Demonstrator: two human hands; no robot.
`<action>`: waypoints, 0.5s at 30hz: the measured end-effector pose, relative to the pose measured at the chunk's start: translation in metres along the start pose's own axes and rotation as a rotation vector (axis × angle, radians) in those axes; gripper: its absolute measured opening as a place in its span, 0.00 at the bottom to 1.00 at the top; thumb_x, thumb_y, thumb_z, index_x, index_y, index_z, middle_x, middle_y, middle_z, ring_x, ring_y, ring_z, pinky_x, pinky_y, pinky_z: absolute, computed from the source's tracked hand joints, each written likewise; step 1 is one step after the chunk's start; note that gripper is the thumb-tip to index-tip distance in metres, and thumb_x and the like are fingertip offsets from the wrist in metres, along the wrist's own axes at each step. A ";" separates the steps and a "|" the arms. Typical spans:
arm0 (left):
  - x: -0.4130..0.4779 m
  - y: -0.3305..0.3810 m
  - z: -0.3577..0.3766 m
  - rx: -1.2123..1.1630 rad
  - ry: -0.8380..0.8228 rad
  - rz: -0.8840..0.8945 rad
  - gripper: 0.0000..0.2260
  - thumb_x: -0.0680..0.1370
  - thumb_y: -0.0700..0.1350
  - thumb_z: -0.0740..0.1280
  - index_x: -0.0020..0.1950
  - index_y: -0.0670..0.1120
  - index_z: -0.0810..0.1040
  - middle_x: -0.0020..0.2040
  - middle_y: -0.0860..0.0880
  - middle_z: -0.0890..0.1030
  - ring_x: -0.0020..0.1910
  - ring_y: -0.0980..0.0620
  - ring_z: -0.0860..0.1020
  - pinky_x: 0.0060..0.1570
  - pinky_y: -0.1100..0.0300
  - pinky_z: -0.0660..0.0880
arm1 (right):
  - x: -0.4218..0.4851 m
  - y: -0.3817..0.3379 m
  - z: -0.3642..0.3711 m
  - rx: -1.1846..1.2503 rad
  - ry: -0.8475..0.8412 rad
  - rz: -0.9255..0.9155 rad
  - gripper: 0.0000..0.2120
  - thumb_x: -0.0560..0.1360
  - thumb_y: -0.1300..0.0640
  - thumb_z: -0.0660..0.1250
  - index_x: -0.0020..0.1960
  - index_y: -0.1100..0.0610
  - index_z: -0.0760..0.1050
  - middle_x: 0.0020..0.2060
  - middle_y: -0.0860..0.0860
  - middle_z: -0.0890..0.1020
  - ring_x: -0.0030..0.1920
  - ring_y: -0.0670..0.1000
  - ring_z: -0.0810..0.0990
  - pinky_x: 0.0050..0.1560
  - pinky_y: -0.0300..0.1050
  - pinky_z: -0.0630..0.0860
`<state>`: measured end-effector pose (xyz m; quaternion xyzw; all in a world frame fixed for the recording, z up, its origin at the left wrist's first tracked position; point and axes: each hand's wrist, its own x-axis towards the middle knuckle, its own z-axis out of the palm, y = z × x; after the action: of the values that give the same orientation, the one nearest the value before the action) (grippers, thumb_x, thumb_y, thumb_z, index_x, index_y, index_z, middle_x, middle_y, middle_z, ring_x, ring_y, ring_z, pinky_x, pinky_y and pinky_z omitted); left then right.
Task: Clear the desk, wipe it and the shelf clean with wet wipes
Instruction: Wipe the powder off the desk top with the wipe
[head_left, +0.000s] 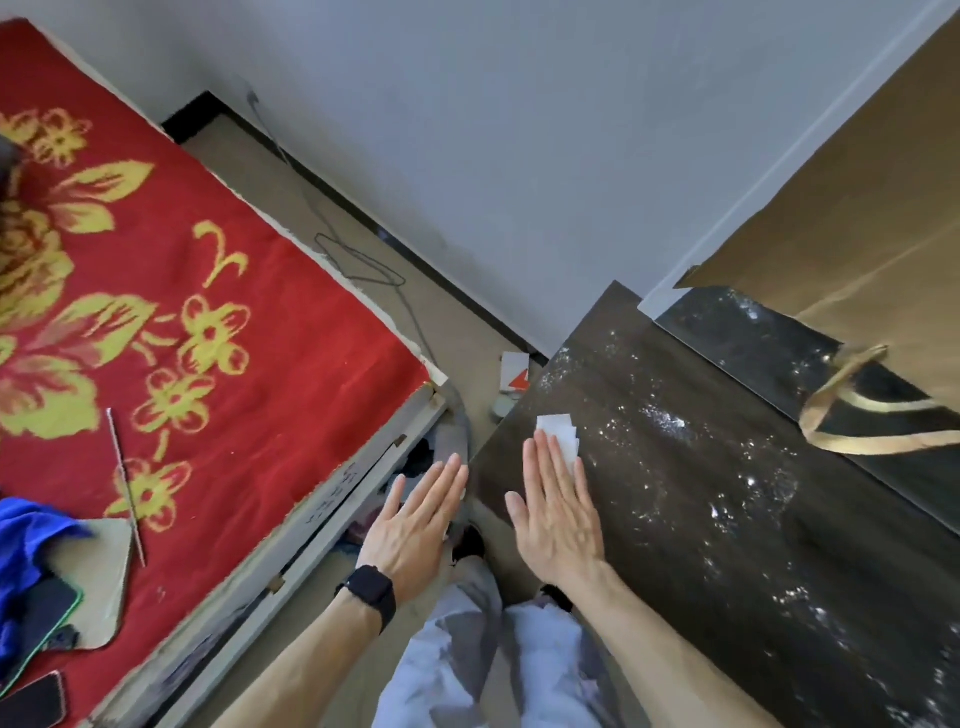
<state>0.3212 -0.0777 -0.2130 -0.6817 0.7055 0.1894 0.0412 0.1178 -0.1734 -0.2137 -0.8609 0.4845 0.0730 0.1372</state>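
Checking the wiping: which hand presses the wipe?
The right hand, flat on the white wipe; the left hand, wearing a watch, is beside the desk.

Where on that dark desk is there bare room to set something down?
The dusty desk is bare from the right hand and its wipe across to the paper bag, and down the near right side. The far right corner is crowded by the bag and its handle. The left hand is off the desk's left edge.

Half of the wipe (558, 432) tucked under the right hand (558, 519); paper bag (883, 218) chopped off by the right edge.
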 end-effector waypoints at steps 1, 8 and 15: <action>0.005 0.004 -0.003 0.011 0.007 0.044 0.36 0.74 0.44 0.63 0.81 0.46 0.54 0.82 0.49 0.53 0.79 0.48 0.56 0.74 0.42 0.59 | -0.012 0.016 -0.001 0.005 0.005 0.068 0.32 0.83 0.45 0.48 0.80 0.63 0.51 0.80 0.58 0.52 0.80 0.55 0.50 0.76 0.60 0.58; 0.019 0.010 -0.002 -0.003 0.024 0.103 0.29 0.81 0.53 0.58 0.80 0.45 0.57 0.80 0.47 0.58 0.78 0.49 0.59 0.73 0.47 0.56 | 0.001 -0.010 0.000 0.076 0.011 -0.111 0.31 0.83 0.44 0.46 0.80 0.62 0.53 0.80 0.57 0.53 0.80 0.54 0.50 0.77 0.58 0.54; 0.020 0.002 -0.002 -0.001 -0.006 0.132 0.29 0.83 0.53 0.58 0.81 0.45 0.54 0.82 0.48 0.52 0.80 0.51 0.52 0.75 0.48 0.52 | 0.089 0.032 -0.024 0.050 0.013 0.164 0.32 0.83 0.42 0.36 0.80 0.59 0.38 0.80 0.54 0.40 0.80 0.51 0.38 0.79 0.56 0.42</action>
<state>0.3188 -0.0972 -0.2168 -0.6333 0.7486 0.1940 0.0304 0.1364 -0.2690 -0.2187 -0.8151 0.5559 0.0661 0.1490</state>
